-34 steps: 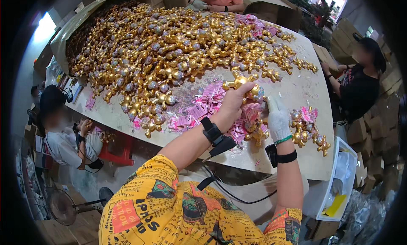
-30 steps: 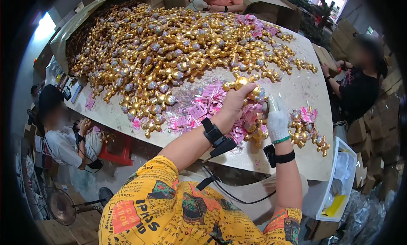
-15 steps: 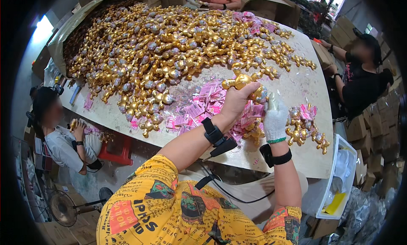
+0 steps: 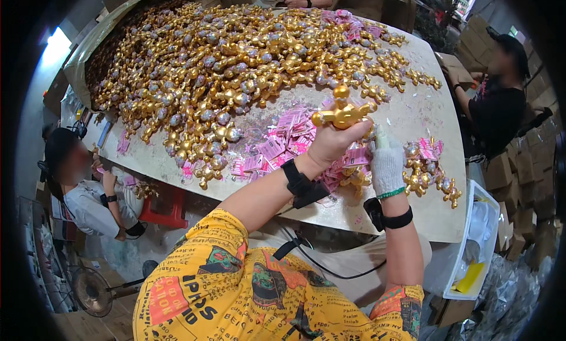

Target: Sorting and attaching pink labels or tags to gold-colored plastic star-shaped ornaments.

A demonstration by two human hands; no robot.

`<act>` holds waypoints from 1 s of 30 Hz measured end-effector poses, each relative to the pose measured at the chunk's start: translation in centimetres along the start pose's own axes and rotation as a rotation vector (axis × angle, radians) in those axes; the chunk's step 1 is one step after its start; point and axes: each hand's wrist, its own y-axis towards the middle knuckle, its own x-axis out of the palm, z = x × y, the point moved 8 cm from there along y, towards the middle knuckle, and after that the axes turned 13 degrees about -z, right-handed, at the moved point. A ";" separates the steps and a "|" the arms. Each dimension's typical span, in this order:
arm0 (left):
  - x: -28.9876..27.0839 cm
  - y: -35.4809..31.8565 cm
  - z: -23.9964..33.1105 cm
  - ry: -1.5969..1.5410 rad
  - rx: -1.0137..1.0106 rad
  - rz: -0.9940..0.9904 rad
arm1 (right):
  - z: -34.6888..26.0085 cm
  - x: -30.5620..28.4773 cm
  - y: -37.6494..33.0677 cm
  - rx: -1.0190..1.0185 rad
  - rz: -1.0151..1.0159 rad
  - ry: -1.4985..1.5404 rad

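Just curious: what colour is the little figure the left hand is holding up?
Shiny gold; the figure in the left hand shows best in the head view.

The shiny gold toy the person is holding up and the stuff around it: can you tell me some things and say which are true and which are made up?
1. The bare left hand holds a shiny gold figure with round ears in its grip. True.
2. The right hand is bare. False: it wears a white knitted glove.
3. Small pink paper tags lie on the pale table. True.
4. The big heap of gold figures is silver. False: it is gold.
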 end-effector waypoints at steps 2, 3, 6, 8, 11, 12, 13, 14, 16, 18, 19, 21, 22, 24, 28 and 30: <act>0.1 0.1 0.2 0.034 -0.006 0.001 | -0.1 -0.4 0.1 -0.044 0.064 -0.027; -0.2 0.1 -0.6 -0.017 0.004 0.028 | -0.2 -0.7 0.0 -0.045 0.066 -0.030; -0.6 0.1 -1.2 -0.063 -0.077 0.116 | 0.0 -0.2 0.1 -0.017 0.031 -0.038; -0.8 0.1 -1.5 -0.111 -0.073 0.132 | 2.7 0.6 0.6 0.237 0.076 0.751; -0.8 -0.3 -2.2 -0.167 -0.152 0.165 | 1.7 0.6 -0.3 0.438 -0.055 1.194; -0.8 -0.2 -2.4 -0.169 -0.149 0.168 | 1.6 0.5 -0.4 0.434 -0.100 1.149; -0.9 -0.1 -2.5 -0.220 -0.143 0.179 | 1.9 0.5 -0.4 0.411 -0.110 1.155; -0.9 0.0 -2.7 -0.270 -0.137 0.190 | 2.4 0.6 -0.5 0.408 -0.110 1.154; -0.9 -0.1 -2.6 -0.293 -0.135 0.200 | 2.1 1.2 -0.4 0.364 -0.234 1.265; -1.1 -0.1 -2.5 -0.315 -0.135 0.209 | 1.2 -0.2 -0.3 0.297 -0.247 1.135; -1.2 -0.1 -2.5 -0.307 -0.138 0.203 | 0.3 -1.0 -0.1 0.232 -0.258 1.004; -1.5 -0.1 -2.5 -0.297 -0.138 0.198 | -0.2 -1.0 -0.2 0.263 -0.216 1.001; -1.5 0.0 -2.4 -0.305 -0.144 0.189 | 0.0 -1.1 -0.3 0.298 -0.171 0.998; -1.4 0.2 -2.2 -0.314 -0.146 0.182 | 0.2 -0.7 -0.1 0.271 -0.212 1.065; -1.1 0.3 -1.1 -0.362 -0.147 0.216 | 0.3 0.2 0.2 0.184 -0.199 1.239; -1.5 0.1 -1.1 -0.351 -0.157 0.217 | -0.4 0.4 0.2 0.204 -0.179 1.325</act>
